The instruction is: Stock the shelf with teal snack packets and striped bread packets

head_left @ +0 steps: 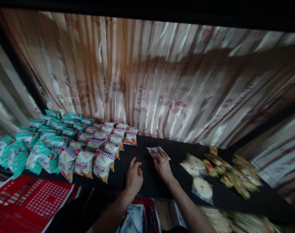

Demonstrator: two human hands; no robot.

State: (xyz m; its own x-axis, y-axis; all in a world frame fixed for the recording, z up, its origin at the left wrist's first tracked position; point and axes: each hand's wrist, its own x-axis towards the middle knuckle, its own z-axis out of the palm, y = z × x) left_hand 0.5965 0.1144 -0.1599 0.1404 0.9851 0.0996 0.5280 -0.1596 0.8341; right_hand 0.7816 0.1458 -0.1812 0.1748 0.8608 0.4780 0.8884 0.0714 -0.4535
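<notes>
My right hand [162,164] has its fingers over a small white snack packet [151,150] with a striped edge and grips it at the black shelf. Part of the packet is hidden under the fingers. Left of it, my left hand [134,176] hovers over the shelf with its fingers loosely bent and apart, holding nothing. Nearest to that hand stand rows of white and orange snack bags [103,165] with striped tops. Farther left are several teal snack bags [49,158], also in rows.
On the right of the black shelf [171,181] lie round white packs [202,187] and yellow packets [239,184]. A red basket [149,207] with packets stands below, beside an open box [165,212]. A red perforated sheet [35,200] is at lower left. Pleated curtains [147,77] hang behind.
</notes>
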